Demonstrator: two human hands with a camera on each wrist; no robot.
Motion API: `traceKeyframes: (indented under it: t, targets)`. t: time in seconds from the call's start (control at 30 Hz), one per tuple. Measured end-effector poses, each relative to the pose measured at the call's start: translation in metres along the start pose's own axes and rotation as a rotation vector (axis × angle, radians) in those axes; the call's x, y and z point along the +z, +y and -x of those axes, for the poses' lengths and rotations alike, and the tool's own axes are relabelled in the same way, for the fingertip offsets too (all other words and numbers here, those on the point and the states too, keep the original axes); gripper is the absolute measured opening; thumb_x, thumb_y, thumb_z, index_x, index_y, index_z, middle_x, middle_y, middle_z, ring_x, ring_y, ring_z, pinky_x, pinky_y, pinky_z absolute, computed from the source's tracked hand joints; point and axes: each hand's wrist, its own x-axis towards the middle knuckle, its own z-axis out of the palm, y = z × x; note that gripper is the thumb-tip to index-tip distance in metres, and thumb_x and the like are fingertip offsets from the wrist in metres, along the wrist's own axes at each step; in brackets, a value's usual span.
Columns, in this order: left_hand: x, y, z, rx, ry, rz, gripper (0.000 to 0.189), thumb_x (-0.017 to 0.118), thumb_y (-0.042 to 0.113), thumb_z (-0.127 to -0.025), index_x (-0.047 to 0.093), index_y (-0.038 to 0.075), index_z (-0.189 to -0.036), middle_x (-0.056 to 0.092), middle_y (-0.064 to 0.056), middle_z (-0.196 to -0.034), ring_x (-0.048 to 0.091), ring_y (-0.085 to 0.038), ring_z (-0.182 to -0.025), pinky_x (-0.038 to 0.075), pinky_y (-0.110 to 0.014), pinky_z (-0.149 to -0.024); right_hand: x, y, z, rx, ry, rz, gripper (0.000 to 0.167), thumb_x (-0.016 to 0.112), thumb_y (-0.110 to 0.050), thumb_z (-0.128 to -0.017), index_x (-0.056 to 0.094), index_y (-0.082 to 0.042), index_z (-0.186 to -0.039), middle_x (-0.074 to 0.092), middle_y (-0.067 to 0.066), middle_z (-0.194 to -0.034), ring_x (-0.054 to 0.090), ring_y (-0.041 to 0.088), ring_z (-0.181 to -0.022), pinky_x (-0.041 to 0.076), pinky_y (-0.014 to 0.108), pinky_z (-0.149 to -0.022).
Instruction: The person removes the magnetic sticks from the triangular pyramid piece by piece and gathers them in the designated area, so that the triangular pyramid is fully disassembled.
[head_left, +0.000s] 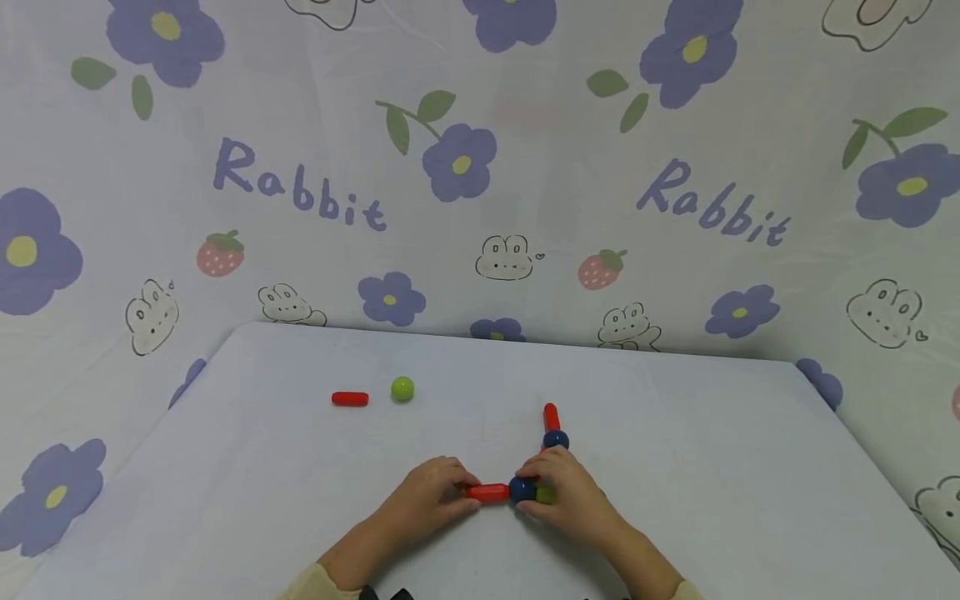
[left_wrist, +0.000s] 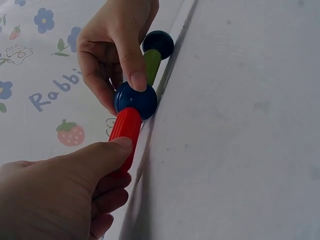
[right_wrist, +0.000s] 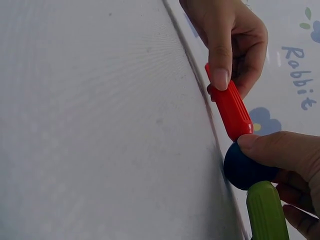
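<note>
Head view, lower centre: the left hand pinches a red rod by its outer end and the right hand grips the blue ball at its other end, presumably to keep both aligned. A green ball lies well apart, left of centre.

in the head view the right hand partly hides the green rod; both sleeves are cropped

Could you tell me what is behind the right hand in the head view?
A blue ball, a green stick and a red piece are partly visible there. The right hand covers the rest, so the red piece's lower end cannot be seen in that view.
</note>
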Motion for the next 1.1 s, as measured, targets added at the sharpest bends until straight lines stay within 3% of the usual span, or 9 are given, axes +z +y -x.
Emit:
traceKeyframes:
  t: [0.13,0.33,0.53,0.6,0.77,0.93,1.1]
  targets:
    - [0.000,0.000,0.000,-0.017,-0.003,0.008,0.019,0.069,0.023,-0.084,0.070,0.011,-0.099,0.064,0.007,-0.087,0.054,-0.003,-0.083,0.047,-0.023,-0.077,0.000,0.000,0.000,-0.013,-0.002,0.014,0.030,0.079,-0.018,-0.072,0.069,-0.012,-0.100,0.065,-0.006,-0.098,0.051,0.010,-0.099,0.049,0.035,-0.087]
    - [-0.008,-0.007,-0.003,-0.003,-0.062,0.002,0.021,0.064,0.025,-0.088,0.068,0.010,-0.102,0.064,0.006,-0.090,0.053,-0.005,-0.086,0.047,-0.025,-0.080,-0.003,0.003,0.000,-0.062,-0.012,0.013,0.029,0.078,-0.019,-0.074,0.069,-0.013,-0.100,0.065,-0.008,-0.098,0.050,0.009,-0.098,0.048,0.033,-0.088]
    - [-0.021,-0.030,0.006,-0.061,0.014,-0.034,0.017,0.067,0.019,-0.085,0.068,0.012,-0.100,0.063,0.008,-0.089,0.054,-0.005,-0.085,0.047,-0.026,-0.079,-0.005,0.013,0.003,-0.062,0.037,0.042,0.028,0.078,-0.017,-0.073,0.070,-0.012,-0.100,0.066,-0.007,-0.097,0.051,0.010,-0.096,0.049,0.031,-0.085]
    - [-0.023,-0.036,0.009,-0.050,0.032,-0.009,0.018,0.068,0.018,-0.084,0.068,0.011,-0.101,0.064,0.007,-0.089,0.056,-0.006,-0.084,0.047,-0.026,-0.078,-0.006,0.016,0.004,-0.057,0.042,0.044,0.028,0.079,-0.017,-0.073,0.070,-0.011,-0.099,0.067,-0.006,-0.097,0.052,0.011,-0.096,0.050,0.032,-0.085]
    - [-0.023,-0.039,0.010,-0.016,0.034,0.029,0.021,0.067,0.019,-0.085,0.069,0.011,-0.104,0.066,0.005,-0.092,0.057,-0.006,-0.085,0.048,-0.025,-0.078,-0.007,0.016,0.005,-0.059,0.034,0.033,0.029,0.078,-0.018,-0.074,0.070,-0.011,-0.100,0.067,-0.006,-0.097,0.052,0.012,-0.095,0.050,0.032,-0.084]
    - [-0.029,-0.039,0.010,-0.069,0.038,0.049,0.023,0.071,0.015,-0.081,0.070,0.010,-0.103,0.069,0.004,-0.092,0.059,-0.006,-0.085,0.050,-0.025,-0.079,-0.006,0.016,0.006,-0.049,0.053,0.040,0.029,0.079,-0.019,-0.072,0.071,-0.012,-0.100,0.066,-0.008,-0.096,0.052,0.009,-0.096,0.050,0.031,-0.085]
    - [-0.039,-0.049,0.013,-0.118,0.040,0.099,0.023,0.074,0.017,-0.079,0.071,0.009,-0.101,0.070,0.002,-0.093,0.062,-0.009,-0.086,0.051,-0.026,-0.079,-0.005,0.017,0.005,-0.080,0.057,0.036,0.029,0.078,-0.019,-0.074,0.071,-0.011,-0.100,0.066,-0.007,-0.096,0.052,0.010,-0.095,0.049,0.031,-0.084]
